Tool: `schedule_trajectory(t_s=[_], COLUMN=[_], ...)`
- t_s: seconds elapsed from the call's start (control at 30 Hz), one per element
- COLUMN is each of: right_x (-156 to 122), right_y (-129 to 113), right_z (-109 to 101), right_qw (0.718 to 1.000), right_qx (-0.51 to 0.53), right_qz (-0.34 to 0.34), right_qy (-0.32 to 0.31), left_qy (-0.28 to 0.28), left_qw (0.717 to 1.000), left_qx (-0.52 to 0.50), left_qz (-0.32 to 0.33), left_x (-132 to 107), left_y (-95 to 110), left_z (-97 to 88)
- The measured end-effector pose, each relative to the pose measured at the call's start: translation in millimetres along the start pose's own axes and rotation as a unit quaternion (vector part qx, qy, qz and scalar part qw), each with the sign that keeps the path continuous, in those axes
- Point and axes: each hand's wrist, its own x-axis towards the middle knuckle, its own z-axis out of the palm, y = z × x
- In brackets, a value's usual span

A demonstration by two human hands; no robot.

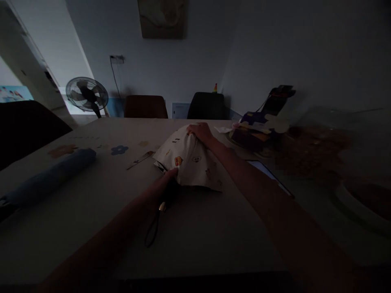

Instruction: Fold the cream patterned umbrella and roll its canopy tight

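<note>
A cream folding umbrella point(187, 152) printed with small cartoon figures is partly collapsed above the table, its canopy loose and draped. My right hand point(200, 132) is closed on the canopy's top. Lower down, my left hand point(166, 181) grips the umbrella at the canopy's near-left edge, thumb against the cloth; its other fingers are mostly hidden. A dark wrist strap point(152, 230) with a gold-coloured bead hangs beneath that hand. Left of the canopy, a narrow patterned strip point(139, 160) lies on the table.
A blue rolled umbrella point(55, 175) lies at the left of the table point(189, 240). On the right are a phone or tablet point(269, 175), a purple bag point(252, 128), a blurred clear container point(320, 142) and a bowl point(363, 203). Chairs point(145, 106) and a fan point(87, 94) stand behind.
</note>
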Motion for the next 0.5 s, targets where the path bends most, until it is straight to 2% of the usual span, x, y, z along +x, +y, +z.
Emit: schedule_trajectory(t_s=[0.07,0.13,0.23,0.3,0.4,0.5], right_x=[1.6,3.2,4.9,4.6,1.9,-1.4], right_y=[-3.9,-8.2,-13.3,-14.8,-13.5,-10.5], right_z=[-1.0,-0.5,3.8,8.3,15.3,18.8], right_qw=[1.000,0.999,0.996,0.992,0.984,0.978], right_qx=[-0.016,-0.034,-0.070,-0.113,-0.175,-0.196], right_qz=[-0.012,-0.026,-0.045,-0.042,0.001,0.039], right_qy=[-0.007,-0.016,-0.025,-0.028,-0.036,-0.056], left_qy=[0.021,-0.009,-0.051,-0.026,0.055,0.102], left_qw=[0.999,0.997,0.996,0.996,0.989,0.978], left_qx=[0.027,0.025,-0.006,0.014,0.063,0.094], left_qz=[0.043,0.071,0.079,0.084,0.124,0.153], left_x=[-1.5,-5.0,-9.3,-9.2,-4.8,0.3], left_y=[-1.6,-1.9,-2.2,-3.4,-6.0,-6.1], left_z=[1.1,1.6,2.3,2.8,3.1,1.9])
